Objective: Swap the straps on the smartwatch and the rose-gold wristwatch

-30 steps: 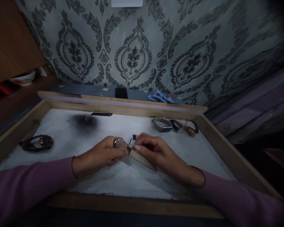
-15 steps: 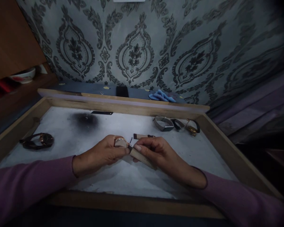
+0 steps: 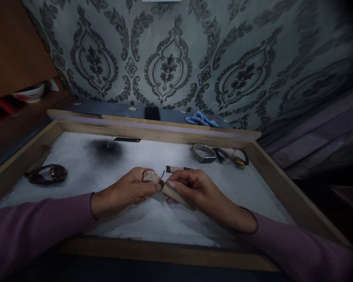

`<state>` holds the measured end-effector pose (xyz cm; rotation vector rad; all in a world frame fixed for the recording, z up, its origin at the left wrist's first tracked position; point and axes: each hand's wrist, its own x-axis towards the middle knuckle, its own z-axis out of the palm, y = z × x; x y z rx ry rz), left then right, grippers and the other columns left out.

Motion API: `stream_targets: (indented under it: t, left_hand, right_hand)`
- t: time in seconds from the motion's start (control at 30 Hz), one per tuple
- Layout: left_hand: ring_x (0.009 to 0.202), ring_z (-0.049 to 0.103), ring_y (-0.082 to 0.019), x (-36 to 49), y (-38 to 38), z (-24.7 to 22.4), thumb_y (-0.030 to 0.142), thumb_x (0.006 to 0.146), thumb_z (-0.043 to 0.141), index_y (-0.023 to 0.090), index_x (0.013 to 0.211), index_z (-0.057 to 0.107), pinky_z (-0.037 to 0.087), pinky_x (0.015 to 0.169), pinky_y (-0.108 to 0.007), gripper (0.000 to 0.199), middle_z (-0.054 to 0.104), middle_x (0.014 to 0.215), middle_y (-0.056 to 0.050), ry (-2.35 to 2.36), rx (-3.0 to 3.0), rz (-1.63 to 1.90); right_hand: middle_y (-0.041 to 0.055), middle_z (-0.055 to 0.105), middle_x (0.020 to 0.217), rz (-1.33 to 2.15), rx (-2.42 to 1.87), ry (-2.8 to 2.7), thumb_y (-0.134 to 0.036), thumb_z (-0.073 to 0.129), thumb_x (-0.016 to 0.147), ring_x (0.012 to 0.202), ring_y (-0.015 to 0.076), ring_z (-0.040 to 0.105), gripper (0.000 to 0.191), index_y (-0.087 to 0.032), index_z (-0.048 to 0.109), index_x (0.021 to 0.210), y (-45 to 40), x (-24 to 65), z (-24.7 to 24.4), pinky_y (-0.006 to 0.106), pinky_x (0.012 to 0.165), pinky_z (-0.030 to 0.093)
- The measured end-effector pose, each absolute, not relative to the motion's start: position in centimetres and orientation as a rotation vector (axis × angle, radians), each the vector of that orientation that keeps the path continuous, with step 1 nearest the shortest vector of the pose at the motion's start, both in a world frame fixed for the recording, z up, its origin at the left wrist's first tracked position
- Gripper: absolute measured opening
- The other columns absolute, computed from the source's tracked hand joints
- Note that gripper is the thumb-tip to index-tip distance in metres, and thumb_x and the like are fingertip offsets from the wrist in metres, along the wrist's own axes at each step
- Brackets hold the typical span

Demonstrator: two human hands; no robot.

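Observation:
A round watch case (image 3: 150, 177) with a rose-gold rim is gripped between the thumb and fingers of my left hand (image 3: 132, 187). My right hand (image 3: 195, 188) pinches a beige watch strap (image 3: 175, 195) whose dark end meets the side of the case. Whether that end is fastened to the case, I cannot tell. Just beyond my fingers another beige strap piece (image 3: 173, 169) with a dark tip lies on the white surface. A thin dark pin-like piece (image 3: 163, 173) shows between the case and that strap.
The wooden tray (image 3: 153, 129) has raised sides. A dark watch (image 3: 54, 172) lies at its left. At the back right sit a grey-banded watch (image 3: 204, 153), a dark band (image 3: 222, 155) and a gold watch (image 3: 239, 161). A flat black strip (image 3: 127, 140) and a blue cloth (image 3: 200, 118) are at the back.
Hardly anything differs. Both hands keep hold of the watch case and strap in the same place, with only a slight shift of the right fingers.

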<state>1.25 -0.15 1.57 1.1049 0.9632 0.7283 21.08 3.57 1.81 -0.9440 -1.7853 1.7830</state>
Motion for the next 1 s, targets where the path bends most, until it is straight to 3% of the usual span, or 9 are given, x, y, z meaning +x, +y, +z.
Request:
stream_targets:
  t: [0.4,0.67,1.0]
  left_hand:
    - [0.041,0.021,-0.005,1.25,-0.19,1.55,0.024,0.076,0.058,0.018,0.068,0.049,0.015,0.039,-0.021,0.013,0.034,0.046,0.012,0.957,1.096,0.721]
    - [0.043,0.022,-0.005,1.67,-0.19,2.00,0.025,0.069,0.059,0.019,0.065,0.048,0.016,0.041,-0.022,0.013,0.034,0.047,0.011,0.957,1.114,0.704]
    - [0.041,0.021,-0.005,1.59,-0.05,1.90,0.029,0.074,0.060,0.018,0.069,0.051,0.014,0.038,-0.021,0.015,0.033,0.045,0.012,0.989,1.090,0.741]
  right_hand:
    - [-0.0002,0.067,0.071,1.870,-0.922,-1.678,-0.042,0.072,0.082,0.059,0.0102,0.069,0.027,-0.015,0.067,0.080,3.60,20.95,1.54,0.019,0.055,0.054]
    - [0.0008,0.068,0.066,1.883,-0.893,-1.710,-0.048,0.069,0.083,0.058,0.0113,0.069,0.034,-0.015,0.066,0.082,3.40,20.70,1.29,0.020,0.054,0.055]
    - [0.0008,0.068,0.067,1.838,-0.893,-1.705,-0.050,0.070,0.083,0.057,0.0103,0.068,0.036,-0.014,0.064,0.081,3.37,20.83,1.90,0.019,0.053,0.053]
